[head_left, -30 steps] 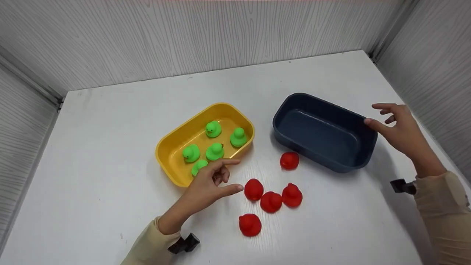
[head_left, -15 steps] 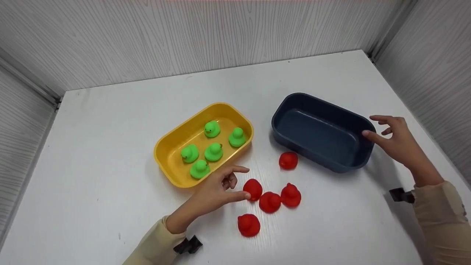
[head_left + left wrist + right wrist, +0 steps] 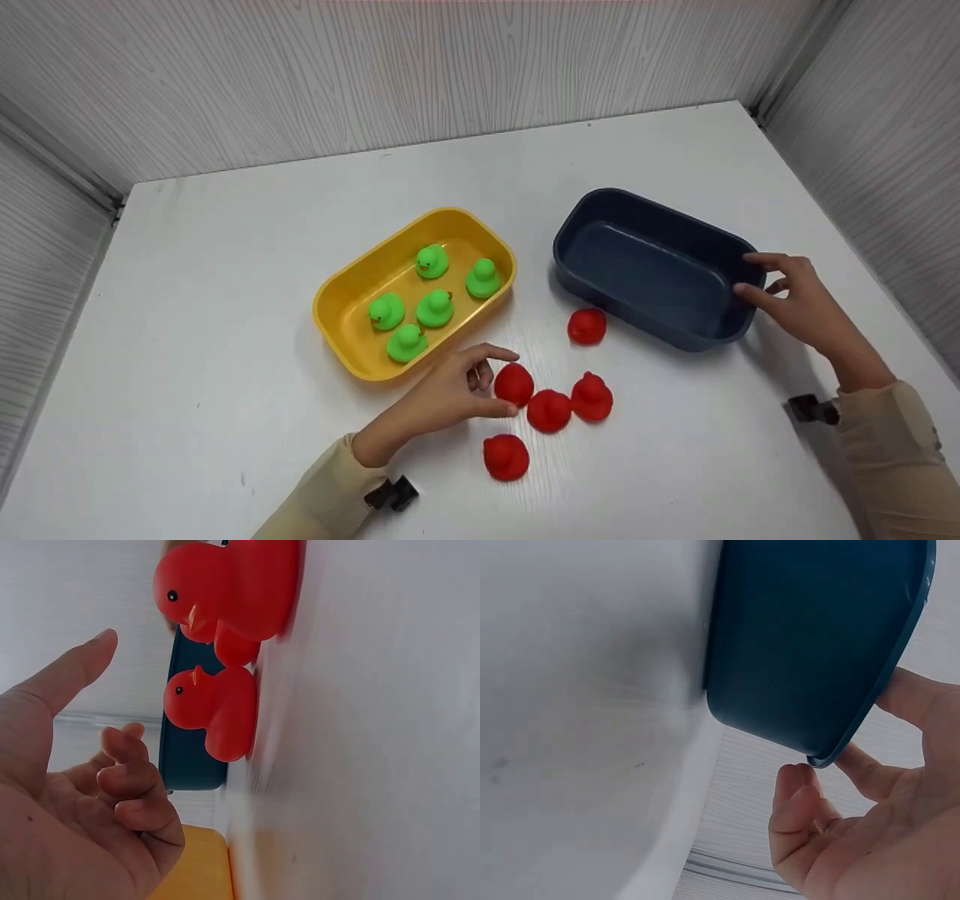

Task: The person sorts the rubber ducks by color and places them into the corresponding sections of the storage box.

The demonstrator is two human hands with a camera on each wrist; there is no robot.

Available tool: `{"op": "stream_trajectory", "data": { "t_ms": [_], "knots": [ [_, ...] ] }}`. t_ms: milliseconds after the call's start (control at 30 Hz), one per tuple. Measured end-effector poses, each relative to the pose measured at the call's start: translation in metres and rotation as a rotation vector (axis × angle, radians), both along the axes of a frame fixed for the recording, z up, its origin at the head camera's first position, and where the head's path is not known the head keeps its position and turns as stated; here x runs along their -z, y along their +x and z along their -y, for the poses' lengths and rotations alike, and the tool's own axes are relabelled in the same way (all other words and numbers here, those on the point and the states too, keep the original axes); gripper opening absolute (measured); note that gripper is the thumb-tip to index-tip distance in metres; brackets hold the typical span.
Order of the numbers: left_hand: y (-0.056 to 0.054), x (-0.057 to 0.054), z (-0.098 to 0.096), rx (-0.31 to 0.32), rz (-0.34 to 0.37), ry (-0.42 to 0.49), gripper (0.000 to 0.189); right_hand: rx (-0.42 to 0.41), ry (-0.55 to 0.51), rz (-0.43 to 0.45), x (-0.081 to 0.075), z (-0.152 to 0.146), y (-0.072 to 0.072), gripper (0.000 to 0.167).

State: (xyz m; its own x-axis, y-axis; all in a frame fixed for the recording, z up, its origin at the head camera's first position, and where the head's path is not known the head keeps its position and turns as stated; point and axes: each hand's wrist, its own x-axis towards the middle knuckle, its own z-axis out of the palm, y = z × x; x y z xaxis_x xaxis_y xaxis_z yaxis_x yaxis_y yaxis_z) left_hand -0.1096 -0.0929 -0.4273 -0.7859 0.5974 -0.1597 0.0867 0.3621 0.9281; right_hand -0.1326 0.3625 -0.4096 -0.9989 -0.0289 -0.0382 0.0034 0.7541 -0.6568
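My left hand (image 3: 446, 394) is beside a red rubber duck (image 3: 514, 385), thumb and forefinger spread either side of it in the head view. In the left wrist view the thumb (image 3: 79, 671) stands apart from the loosely bent other fingers, with nothing between them. Red ducks (image 3: 210, 705) sit on the table beyond. At the right end of the dark blue bin (image 3: 645, 271), my right hand (image 3: 802, 304) has its thumb and forefinger over the rim. From the right wrist view their tips are hidden behind the bin wall (image 3: 802, 637), while the other fingers bend outside it.
A yellow bin (image 3: 341, 341) holding several green rubber ducks (image 3: 435, 307) stands left of the blue one. More red ducks (image 3: 549, 411) lie in front of the two bins, one red duck (image 3: 586, 326) close to the blue bin. Panel walls (image 3: 420, 75) surround the table (image 3: 187, 300).
My left hand has moved right, from the yellow bin's edge to the red duck. The right hand has come nearer to me along the blue bin's end; the bins stay put.
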Motion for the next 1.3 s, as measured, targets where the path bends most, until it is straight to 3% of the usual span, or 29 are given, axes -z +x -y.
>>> {"op": "stream_trajectory", "data": {
  "t_ms": [267, 967, 1300],
  "knots": [
    [-0.003, 0.005, -0.002, 0.024, 0.014, -0.032, 0.051, 0.016, -0.005, 0.057, 0.001, 0.001, 0.000, 0.060],
    [-0.009, 0.011, -0.008, 0.096, 0.005, -0.118, 0.038, 0.005, -0.001, 0.031, 0.004, -0.001, 0.000, 0.061],
    [-0.011, 0.007, -0.010, 0.087, 0.018, -0.125, 0.024, -0.002, -0.044, 0.050, 0.006, -0.001, 0.000, 0.064]
  ]
}}
